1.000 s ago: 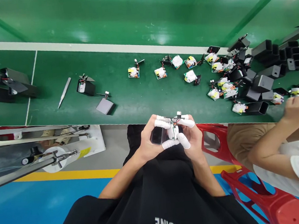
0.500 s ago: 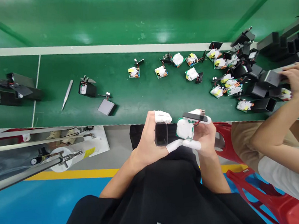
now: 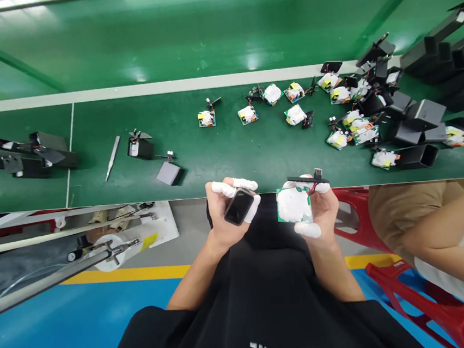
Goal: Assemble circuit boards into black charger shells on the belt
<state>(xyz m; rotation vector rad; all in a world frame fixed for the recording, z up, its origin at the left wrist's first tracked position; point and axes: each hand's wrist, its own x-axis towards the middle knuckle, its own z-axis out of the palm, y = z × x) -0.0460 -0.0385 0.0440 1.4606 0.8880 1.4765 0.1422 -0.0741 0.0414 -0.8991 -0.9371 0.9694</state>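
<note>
Near the table's front edge, my left hand (image 3: 220, 214) is closed around a small black plastic housing (image 3: 239, 206), its dark rectangular end facing up. White finger covers sit on several of my fingertips. My right hand (image 3: 322, 212) grips a green circuit board (image 3: 294, 205) by its edges; a white lumpy coating spreads over most of it. A thin black cover piece (image 3: 307, 180) with a small connector, joined to the board by wires, is pinched by the same hand. Board and housing are apart from each other.
Coated circuit boards (image 3: 295, 115) lie across the green table (image 3: 134, 186), crowding to the right beside black housings (image 3: 425, 114). On the left are a pen-like white tool (image 3: 113, 158), two housings with parts attached (image 3: 169, 173) and a further cluster. A co-worker's arm (image 3: 446, 224) and red stools (image 3: 407, 288) are at right.
My left hand has moved slightly left and tilted the housing. My right hand has turned the board more face-up, away from the housing. The co-worker's hand has left the housings at right.
</note>
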